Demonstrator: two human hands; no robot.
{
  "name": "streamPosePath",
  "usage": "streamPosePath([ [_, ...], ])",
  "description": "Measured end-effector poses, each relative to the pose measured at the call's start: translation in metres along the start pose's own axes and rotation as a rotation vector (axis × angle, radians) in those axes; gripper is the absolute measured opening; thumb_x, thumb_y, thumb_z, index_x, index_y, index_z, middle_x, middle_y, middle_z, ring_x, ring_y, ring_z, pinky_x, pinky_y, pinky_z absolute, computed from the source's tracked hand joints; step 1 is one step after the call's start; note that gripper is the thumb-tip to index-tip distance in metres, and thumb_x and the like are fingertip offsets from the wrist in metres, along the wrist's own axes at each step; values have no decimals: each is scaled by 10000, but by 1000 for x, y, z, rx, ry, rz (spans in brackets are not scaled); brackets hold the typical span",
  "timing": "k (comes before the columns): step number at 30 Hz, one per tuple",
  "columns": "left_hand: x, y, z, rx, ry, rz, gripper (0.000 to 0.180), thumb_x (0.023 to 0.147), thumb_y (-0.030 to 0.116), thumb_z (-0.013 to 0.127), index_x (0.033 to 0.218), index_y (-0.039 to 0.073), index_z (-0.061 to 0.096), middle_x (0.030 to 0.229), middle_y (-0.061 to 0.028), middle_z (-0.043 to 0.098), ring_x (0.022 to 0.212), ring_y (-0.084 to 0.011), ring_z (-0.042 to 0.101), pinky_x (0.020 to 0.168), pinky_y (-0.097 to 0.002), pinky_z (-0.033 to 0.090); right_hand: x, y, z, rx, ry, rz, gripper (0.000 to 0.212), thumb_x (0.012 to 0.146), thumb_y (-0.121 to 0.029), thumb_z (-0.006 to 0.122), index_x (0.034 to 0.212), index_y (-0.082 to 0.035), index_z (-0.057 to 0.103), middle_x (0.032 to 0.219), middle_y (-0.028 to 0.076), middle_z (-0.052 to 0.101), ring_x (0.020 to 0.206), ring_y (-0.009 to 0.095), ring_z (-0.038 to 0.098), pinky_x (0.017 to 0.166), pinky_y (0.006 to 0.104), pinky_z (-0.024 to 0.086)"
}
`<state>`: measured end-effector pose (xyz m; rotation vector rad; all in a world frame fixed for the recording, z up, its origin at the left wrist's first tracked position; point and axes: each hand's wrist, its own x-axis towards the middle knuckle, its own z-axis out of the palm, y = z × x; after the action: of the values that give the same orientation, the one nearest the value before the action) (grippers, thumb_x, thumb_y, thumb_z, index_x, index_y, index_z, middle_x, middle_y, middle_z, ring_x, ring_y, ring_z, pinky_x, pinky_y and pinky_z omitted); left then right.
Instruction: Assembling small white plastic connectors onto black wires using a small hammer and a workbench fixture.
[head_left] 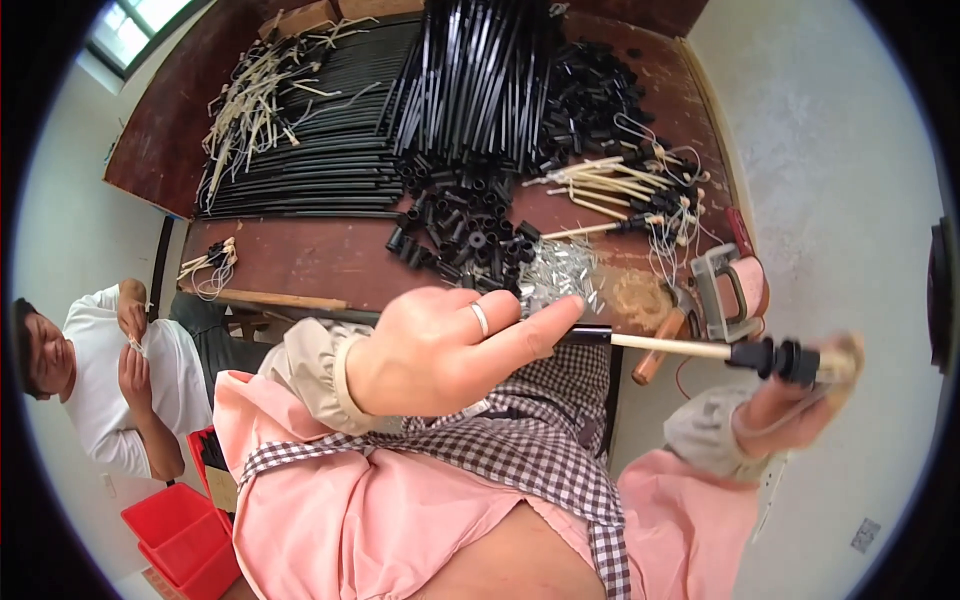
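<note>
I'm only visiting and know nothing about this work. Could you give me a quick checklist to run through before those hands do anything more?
1. Left hand at the black tube: ok.
2. Right hand at the far end of the cream rod: ok, though blurred.
3. Rod's near end at the tube's mouth: ok.
4. How deep the rod sits inside: cannot tell, hidden.
5. Hammer wholly on the table: not ok, its handle juts past the edge.
</note>
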<state>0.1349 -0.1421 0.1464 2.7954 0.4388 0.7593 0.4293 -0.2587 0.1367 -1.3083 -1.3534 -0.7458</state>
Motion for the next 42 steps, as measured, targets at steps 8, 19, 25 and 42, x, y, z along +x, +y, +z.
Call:
streamPosePath([
  [8, -22, -2, 88, -636, 86, -338, 584, 800, 70, 643, 1337, 35, 417, 878, -127, 602, 759, -301, 600, 675, -361, 480, -44, -47, 63, 1101, -933, 1125, 219, 928, -116, 520, 1107, 2, 476, 929, 56, 586, 782, 98, 612, 636, 216, 520],
  [19, -49, 1, 104, -758, -25, -435, 346, 790, 169, 661, 1077, 11, 548, 836, -159, 578, 769, -321, 594, 659, -370, 482, -56, -49, 84, 1298, -1233, 1117, 187, 863, -80, 610, 1027, -3, 566, 922, 43, 619, 734, 95, 591, 637, 271, 503],
  [25, -96, -13, 115, -651, -362, -566, 278, 798, 140, 624, 1024, -4, 553, 879, -152, 596, 790, -318, 606, 675, -364, 478, -43, -40, 92, 866, -989, 282, 151, 787, -88, 664, 914, -12, 631, 741, 75, 618, 634, 182, 587, 564, 270, 450],
  [42, -115, -7, 108, -538, 70, -869, 151, 839, 142, 608, 898, 8, 569, 711, -181, 578, 634, -350, 581, 548, -389, 446, -84, 11, 234, 183, -1206, -121, 208, 730, -137, 642, 902, -38, 580, 755, 110, 637, 591, 262, 612, 535, 354, 485],
])
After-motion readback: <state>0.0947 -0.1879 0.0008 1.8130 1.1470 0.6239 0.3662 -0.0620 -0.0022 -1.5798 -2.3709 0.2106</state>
